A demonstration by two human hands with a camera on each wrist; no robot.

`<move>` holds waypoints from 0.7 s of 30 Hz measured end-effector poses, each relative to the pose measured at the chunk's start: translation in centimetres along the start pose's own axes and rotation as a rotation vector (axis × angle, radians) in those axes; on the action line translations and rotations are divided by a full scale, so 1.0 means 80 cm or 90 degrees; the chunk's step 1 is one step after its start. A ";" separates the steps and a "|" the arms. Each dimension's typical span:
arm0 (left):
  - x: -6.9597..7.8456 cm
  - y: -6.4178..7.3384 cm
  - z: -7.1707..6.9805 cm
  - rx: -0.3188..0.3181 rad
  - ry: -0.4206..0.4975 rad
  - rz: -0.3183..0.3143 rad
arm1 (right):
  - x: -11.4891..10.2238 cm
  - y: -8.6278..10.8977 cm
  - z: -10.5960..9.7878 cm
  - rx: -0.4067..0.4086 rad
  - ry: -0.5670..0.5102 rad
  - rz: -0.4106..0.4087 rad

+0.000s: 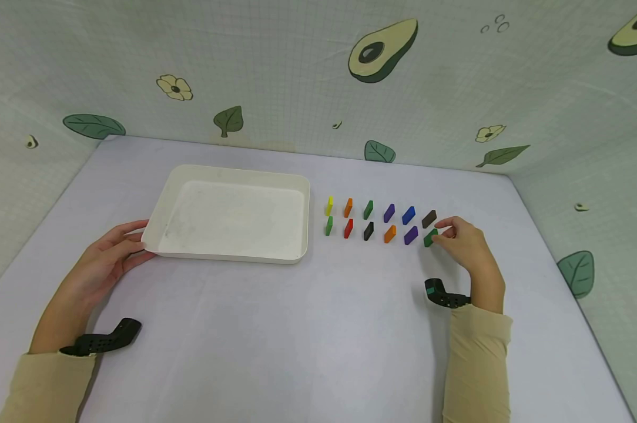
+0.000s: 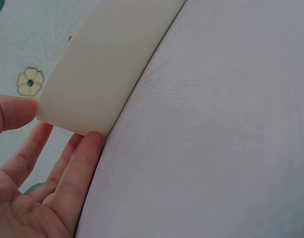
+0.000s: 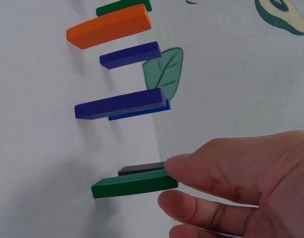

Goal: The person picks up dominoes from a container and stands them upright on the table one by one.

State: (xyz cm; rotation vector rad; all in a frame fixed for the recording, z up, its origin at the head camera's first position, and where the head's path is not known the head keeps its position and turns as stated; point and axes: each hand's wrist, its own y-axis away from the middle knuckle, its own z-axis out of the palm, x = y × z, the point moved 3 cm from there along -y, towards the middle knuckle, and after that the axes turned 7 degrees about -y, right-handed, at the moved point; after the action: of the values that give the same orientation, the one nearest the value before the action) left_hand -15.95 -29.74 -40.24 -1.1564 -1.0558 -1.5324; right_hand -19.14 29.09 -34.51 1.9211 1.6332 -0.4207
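Observation:
At the right end of two rows of coloured blocks, my right hand (image 1: 462,244) pinches a green block (image 3: 134,184) at its end. In the right wrist view the thumb overlaps that block's end, and the index fingertip is close beneath it. A dark brown block (image 1: 429,218) stands just behind, partly hidden by the green one in the right wrist view. On the left, my left hand (image 1: 107,258) touches the end of a shallow white tray (image 1: 225,258). Its fingers stretch along the end wall (image 2: 87,94), with the thumb at the rim.
Left of the right hand stand a purple block (image 1: 411,235), an orange block (image 1: 389,234), a black block (image 1: 368,231), a red block (image 1: 348,228) and several others. They stand on a white table (image 1: 276,341). Patterned cloth (image 1: 276,70) rises behind it and at both sides.

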 end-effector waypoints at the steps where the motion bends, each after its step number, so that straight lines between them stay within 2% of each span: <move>1: 0.000 0.000 0.000 0.001 0.000 0.000 | -0.001 0.000 0.000 0.000 0.002 0.000; 9: 0.000 0.001 0.000 0.000 0.001 0.004 | -0.011 0.002 -0.003 0.018 0.005 -0.018; 14: -0.001 0.000 0.001 0.002 0.007 0.005 | -0.023 0.006 -0.004 0.038 -0.001 -0.046; 21: -0.005 0.000 0.002 0.024 -0.041 0.002 | -0.052 0.016 -0.001 0.057 -0.024 -0.100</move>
State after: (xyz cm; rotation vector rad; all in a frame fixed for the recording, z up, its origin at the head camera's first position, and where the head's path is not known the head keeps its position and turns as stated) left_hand -15.86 -29.54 -40.57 -1.1874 -1.1202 -1.4751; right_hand -18.71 25.75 -31.73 1.8431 1.7740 -0.5983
